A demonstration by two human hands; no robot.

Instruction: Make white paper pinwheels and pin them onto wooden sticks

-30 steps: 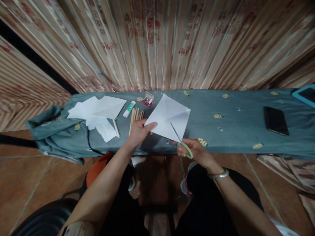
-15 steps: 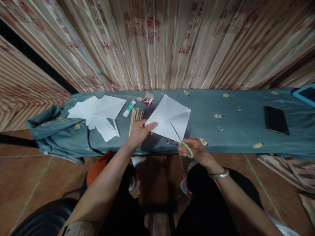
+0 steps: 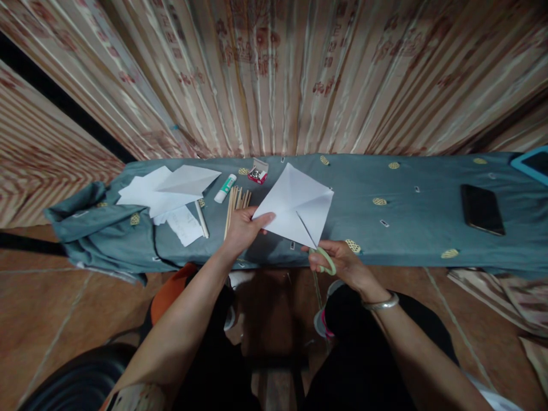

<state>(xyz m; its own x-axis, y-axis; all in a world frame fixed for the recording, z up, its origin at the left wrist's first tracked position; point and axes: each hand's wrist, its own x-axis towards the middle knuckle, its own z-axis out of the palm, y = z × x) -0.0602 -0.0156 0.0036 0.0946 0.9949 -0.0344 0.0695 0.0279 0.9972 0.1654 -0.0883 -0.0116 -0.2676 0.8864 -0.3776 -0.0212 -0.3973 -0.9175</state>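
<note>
My left hand [image 3: 247,228] pinches the left corner of a square white sheet of paper [image 3: 286,197], thumb on top. Crease lines run across the sheet, which is held over the front part of the cloth. In my right hand [image 3: 338,260] is a pair of scissors [image 3: 324,261] with light green handles. One dark blade lies over the sheet, pointing from its near corner toward the middle; the other blade is hidden, seemingly beneath the paper. Just left of the sheet, several thin wooden sticks [image 3: 235,201] lie partly behind my left hand.
A glue stick [image 3: 225,188] and a small open red box [image 3: 257,171] of shiny metal pieces lie behind the sticks. White papers [image 3: 145,191] and a white rod [image 3: 202,220] lie left on the green cloth [image 3: 411,228]. At right are a phone [image 3: 482,209] and a blue-edged device [image 3: 533,165].
The top sheet in the left paper pile has shifted, its near edge now lifted and shaded. My hands, the scissors and the held sheet stay almost the same.
</note>
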